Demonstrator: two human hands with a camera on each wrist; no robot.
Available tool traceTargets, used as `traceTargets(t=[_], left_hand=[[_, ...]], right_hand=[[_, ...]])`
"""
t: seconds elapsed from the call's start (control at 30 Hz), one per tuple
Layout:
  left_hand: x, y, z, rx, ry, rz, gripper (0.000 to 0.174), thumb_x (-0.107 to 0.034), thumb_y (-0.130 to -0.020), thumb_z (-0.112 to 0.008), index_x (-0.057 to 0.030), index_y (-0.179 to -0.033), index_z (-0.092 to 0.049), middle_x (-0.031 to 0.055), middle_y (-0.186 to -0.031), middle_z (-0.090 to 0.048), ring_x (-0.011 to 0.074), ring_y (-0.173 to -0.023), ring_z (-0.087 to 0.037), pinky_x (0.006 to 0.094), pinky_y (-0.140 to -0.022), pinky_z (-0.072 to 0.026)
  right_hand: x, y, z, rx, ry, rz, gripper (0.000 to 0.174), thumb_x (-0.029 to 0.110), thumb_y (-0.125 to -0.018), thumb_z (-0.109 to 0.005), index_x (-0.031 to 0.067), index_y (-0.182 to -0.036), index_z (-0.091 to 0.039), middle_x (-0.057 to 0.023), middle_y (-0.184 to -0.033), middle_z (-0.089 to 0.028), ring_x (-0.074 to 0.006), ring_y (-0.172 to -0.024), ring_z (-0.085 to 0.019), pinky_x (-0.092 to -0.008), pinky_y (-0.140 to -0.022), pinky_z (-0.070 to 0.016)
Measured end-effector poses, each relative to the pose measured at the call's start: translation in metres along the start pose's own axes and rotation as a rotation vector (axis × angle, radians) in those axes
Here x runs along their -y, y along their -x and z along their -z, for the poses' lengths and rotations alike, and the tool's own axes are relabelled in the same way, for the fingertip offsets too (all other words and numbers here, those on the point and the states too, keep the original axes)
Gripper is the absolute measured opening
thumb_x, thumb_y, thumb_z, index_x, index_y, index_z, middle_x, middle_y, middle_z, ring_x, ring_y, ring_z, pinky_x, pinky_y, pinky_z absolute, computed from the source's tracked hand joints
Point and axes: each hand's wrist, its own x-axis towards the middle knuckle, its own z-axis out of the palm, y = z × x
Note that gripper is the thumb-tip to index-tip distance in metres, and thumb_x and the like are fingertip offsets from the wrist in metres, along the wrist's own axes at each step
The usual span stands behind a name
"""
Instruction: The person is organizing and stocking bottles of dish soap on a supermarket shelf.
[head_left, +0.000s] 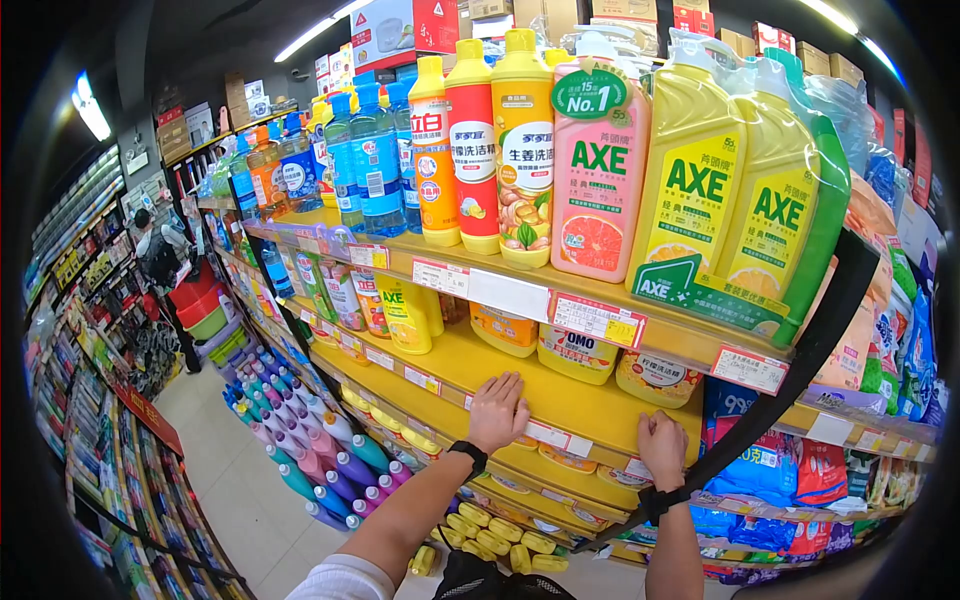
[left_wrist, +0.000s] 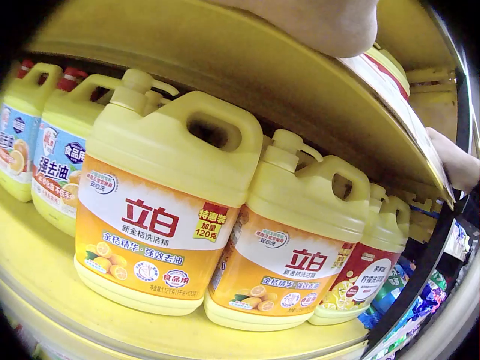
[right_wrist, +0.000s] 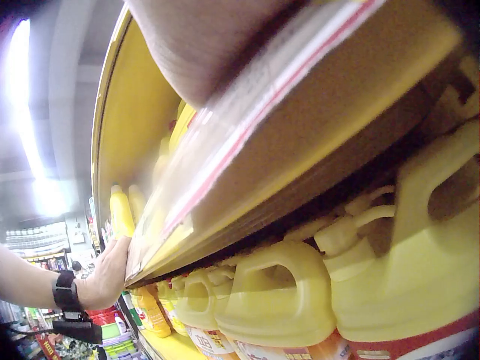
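1. The left hand point(head_left: 497, 410) lies palm down on the bare top of the yellow shelf point(head_left: 590, 405), near its front edge; its fingers are straight and slightly spread, pointing toward the far side of the shelf.
2. The right hand point(head_left: 663, 445) rests on the same shelf, to the right of the left hand and apart from it; its fingers are bent and pressed together on the surface, and I cannot tell whether they hook over the lip.
3. The yellow shelf is the third board from the top of the rack, straight ahead of the person; a price-tag strip point(head_left: 560, 440) runs along its front edge between the two hands.
4. At the far side of that board stand orange and yellow packs, one of them the OMO pack point(head_left: 578, 350), well back from both hands.
5. Under the board, the left wrist view shows yellow handled jugs point(left_wrist: 161, 217) in a row – orange labels, upright, touching side by side.
6. On the top board stand AXE bottles point(head_left: 690, 190) in yellow and a pink AXE bottle point(head_left: 598, 170) just to their left – all upright.
7. A black wristband point(head_left: 467, 455) circles the left wrist; a floor aisle point(head_left: 230, 480) runs along the left, lined with coloured bottles.
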Motion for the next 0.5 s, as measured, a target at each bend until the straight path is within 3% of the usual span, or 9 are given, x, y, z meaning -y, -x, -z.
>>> traceTargets(t=[0.5], left_hand=[[-0.0006,0.0,0.0008,0.001,-0.003,0.003,0.037,-0.02,-0.087,-0.055,0.0077,-0.107,-0.068,0.0233,-0.117,-0.068,0.0358,-0.115,-0.063,0.046,-0.103,-0.0445]], right_hand=[[0.0024,0.0009,0.0025,0.02,0.0,-0.01,0.03,0.026,-0.092,-0.062,0.0013,-0.076,-0.062,-0.0192,-0.072,-0.066,-0.0425,-0.072,-0.064,-0.0529,-0.07,-0.0472]])
